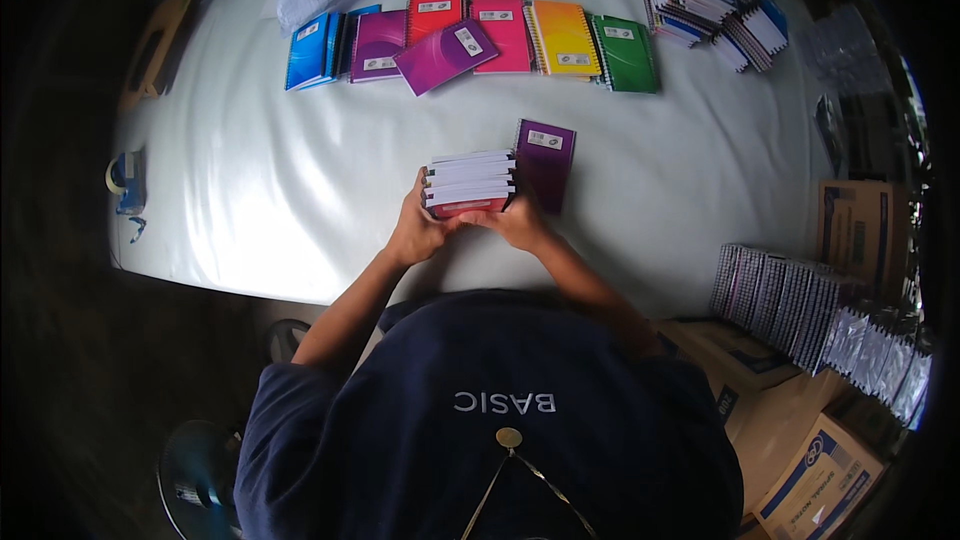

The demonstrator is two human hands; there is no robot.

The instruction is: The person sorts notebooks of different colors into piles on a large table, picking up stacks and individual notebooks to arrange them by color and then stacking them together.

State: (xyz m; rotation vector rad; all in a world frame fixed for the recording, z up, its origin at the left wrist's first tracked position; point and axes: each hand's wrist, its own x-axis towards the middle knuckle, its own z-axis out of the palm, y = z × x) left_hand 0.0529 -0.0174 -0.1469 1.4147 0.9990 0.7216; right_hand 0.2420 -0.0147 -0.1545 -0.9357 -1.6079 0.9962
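At nine o'clock from the notebook stack [470, 185], a tape dispenser [130, 183] sits on the table [250, 170]. Your left hand [418, 228] grips the stack's left side and your right hand [520, 224] its right, near the six o'clock edge; a purple notebook [547, 165] lies just beside the stack at two, and bundles [775, 305] stand at four.

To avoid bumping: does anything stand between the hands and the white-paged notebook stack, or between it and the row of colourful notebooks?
Nothing visible: left hand and right hand hold the stack; only pale tabletop separates it from the row. The purple spiral notebook lies to the right.
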